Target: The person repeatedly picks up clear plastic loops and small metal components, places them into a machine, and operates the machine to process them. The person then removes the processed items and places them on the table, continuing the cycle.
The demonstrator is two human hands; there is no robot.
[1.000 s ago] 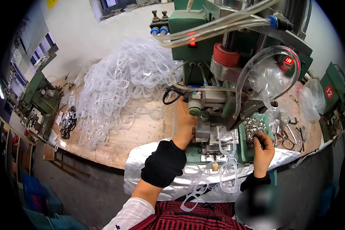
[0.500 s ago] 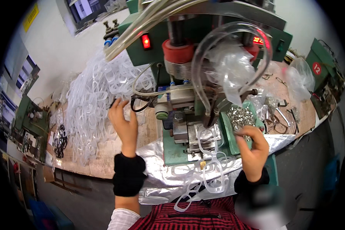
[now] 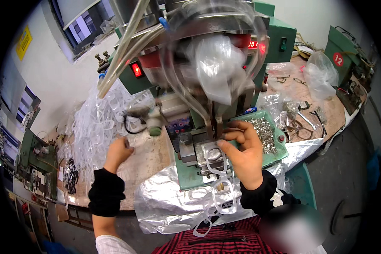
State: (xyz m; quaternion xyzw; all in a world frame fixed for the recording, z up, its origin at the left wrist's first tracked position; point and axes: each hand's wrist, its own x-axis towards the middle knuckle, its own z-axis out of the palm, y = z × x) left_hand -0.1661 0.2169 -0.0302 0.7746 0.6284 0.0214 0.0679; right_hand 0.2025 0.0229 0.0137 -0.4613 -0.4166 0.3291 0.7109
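My right hand (image 3: 246, 153) is at the work point of a green bench press (image 3: 186, 169), thumb and fingertips closed together beside the narrow metal jaws (image 3: 215, 126). Anything pinched there is too small to make out. Just below those fingertips, a clear plastic eyeglass frame (image 3: 222, 204) rests with one rim on the metal fixture and the other hanging toward me. Over the brown table, my left hand (image 3: 117, 153) has its fingers curled in, near a big pile of clear eyeglass frames (image 3: 98, 120); whatever it may hold is hidden. Another clear frame (image 3: 203, 227) lies near my lap.
A green tray (image 3: 279, 148) of small shiny metal parts (image 3: 264, 134) stands right of the press. Farther right are a wrench (image 3: 307, 120), dark eyeglass frames (image 3: 298, 129) and plastic bags (image 3: 319, 74). Silver foil (image 3: 154, 199) covers the table's front edge. Clear hoses (image 3: 173, 80) loop before the press.
My right hand has moved left and up from beside the parts tray to the press jaws. My left hand has come down from the pile, its fingers now curled. The view has shifted.
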